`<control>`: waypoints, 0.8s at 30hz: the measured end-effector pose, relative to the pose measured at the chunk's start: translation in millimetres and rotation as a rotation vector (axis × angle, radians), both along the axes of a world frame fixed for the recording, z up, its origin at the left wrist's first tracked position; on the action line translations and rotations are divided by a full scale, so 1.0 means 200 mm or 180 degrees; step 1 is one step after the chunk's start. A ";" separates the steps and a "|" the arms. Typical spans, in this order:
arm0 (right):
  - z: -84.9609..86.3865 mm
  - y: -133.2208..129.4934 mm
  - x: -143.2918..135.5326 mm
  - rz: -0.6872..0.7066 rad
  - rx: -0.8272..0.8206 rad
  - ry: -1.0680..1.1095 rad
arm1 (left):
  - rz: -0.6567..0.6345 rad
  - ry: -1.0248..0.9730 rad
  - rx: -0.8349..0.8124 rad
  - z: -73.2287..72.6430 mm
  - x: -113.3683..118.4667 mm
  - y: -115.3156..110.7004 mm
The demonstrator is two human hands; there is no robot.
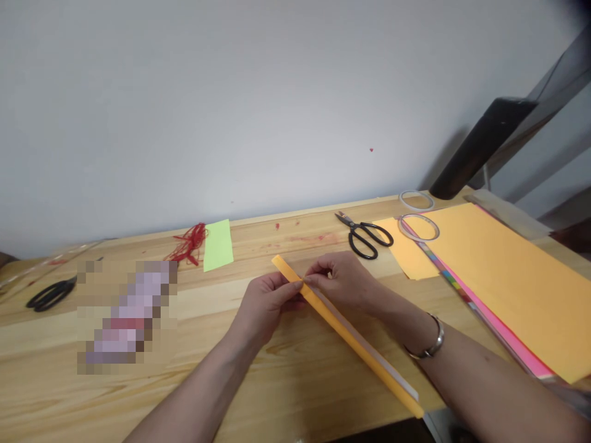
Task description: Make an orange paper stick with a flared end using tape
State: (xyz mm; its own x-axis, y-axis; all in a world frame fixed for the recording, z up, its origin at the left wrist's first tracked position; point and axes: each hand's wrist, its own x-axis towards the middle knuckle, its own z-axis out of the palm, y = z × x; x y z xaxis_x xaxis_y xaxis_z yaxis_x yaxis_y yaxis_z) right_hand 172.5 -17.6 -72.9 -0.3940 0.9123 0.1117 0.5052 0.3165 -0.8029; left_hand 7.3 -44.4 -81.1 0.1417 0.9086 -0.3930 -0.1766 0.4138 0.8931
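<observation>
A long, narrow folded strip of orange paper (355, 344) runs slantwise above the table, from the middle of the view down to the lower right. Along its right side lies a whitish strip of tape (369, 343). Near the upper end, my left hand (265, 303) is closed on the orange strip, thumb on top. My right hand (344, 280) is closed in a pinch at the upper end of the tape strip, its fingertips close to the left thumb. What exactly lies between those fingertips is partly hidden.
Black-handled scissors (362, 237) lie beyond my right hand, near two tape rolls (418, 227). Orange sheets (512, 277) cover pink ones at right. At left are red string (189, 243), a green paper (218, 246), more scissors (53, 295) and a blurred-out item (133, 317). A black cylinder (480, 151) leans behind.
</observation>
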 end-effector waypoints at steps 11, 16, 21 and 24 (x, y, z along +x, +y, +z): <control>0.02 -0.01 0.00 0.0077 -0.0183 0.0043 | -0.0018 -0.0066 0.0052 -0.02 0.00 0.00; 0.02 -0.01 0.00 0.0118 -0.0202 0.0002 | -0.0021 -0.0050 0.0044 -0.03 -0.01 0.00; 0.02 -0.01 0.00 0.0106 -0.0192 0.0037 | -0.0005 -0.0060 0.0052 -0.03 -0.01 0.00; 0.01 -0.02 0.00 0.0120 -0.0238 0.0075 | -0.0014 -0.0076 0.0034 -0.03 0.00 0.01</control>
State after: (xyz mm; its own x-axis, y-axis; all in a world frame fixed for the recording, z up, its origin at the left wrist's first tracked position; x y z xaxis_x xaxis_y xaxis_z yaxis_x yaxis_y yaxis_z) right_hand 173.0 -20.6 -70.1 -0.4263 0.9030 0.0535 0.4748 0.2737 -0.8365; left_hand 6.7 -43.4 -87.3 0.1551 0.9121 -0.3796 -0.1962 0.4050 0.8930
